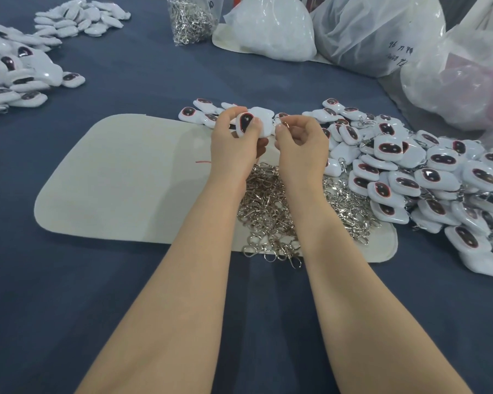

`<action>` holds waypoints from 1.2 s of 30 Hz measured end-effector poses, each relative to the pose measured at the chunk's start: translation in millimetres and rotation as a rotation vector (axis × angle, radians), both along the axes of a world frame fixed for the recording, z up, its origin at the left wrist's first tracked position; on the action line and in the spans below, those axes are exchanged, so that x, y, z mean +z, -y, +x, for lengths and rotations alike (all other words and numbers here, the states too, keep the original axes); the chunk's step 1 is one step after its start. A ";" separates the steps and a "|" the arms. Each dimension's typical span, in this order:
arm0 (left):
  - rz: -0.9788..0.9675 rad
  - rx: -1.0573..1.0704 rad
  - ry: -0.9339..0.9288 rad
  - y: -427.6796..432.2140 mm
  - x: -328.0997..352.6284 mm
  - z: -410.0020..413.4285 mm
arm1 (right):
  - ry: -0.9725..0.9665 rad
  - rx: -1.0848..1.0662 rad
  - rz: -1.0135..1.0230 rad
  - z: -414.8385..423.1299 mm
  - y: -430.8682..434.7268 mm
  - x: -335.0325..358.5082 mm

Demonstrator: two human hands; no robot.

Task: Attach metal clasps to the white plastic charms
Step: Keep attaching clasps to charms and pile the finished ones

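My left hand (236,140) grips a white plastic charm (252,123) with a dark oval face, held above the cream mat (120,180). My right hand (299,143) pinches a small metal clasp ring (284,125) right beside the charm's edge. Whether ring and charm are joined is hidden by my fingers. A heap of loose silver clasps (271,211) lies on the mat under my wrists. A big pile of white charms (427,177) spreads to the right, some with clasps on them.
Blue cloth covers the table (125,308). More charm piles lie at far left (15,72) and back left (80,18). A clear bag of clasps (191,18) and several white plastic bags (382,29) stand along the back and right.
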State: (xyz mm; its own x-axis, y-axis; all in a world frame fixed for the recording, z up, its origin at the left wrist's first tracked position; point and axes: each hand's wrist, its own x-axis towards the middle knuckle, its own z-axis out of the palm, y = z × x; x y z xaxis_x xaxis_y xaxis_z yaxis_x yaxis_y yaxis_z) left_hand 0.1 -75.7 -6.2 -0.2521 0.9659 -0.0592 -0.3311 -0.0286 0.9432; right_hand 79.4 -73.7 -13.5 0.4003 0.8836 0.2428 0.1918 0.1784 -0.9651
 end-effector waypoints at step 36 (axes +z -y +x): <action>0.068 0.123 -0.285 -3.9 -5.4 -1.4 | 0.153 0.094 -0.012 3.0 0.3 -2.7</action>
State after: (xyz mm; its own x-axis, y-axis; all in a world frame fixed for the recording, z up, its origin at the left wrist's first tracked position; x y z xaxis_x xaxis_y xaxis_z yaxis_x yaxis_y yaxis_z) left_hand -1.3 -71.8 -11.6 -0.3646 0.9264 0.0939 -0.0439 -0.1178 0.9921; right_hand 82.5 -74.0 -16.2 0.2753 0.9185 0.2839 0.3196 0.1911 -0.9281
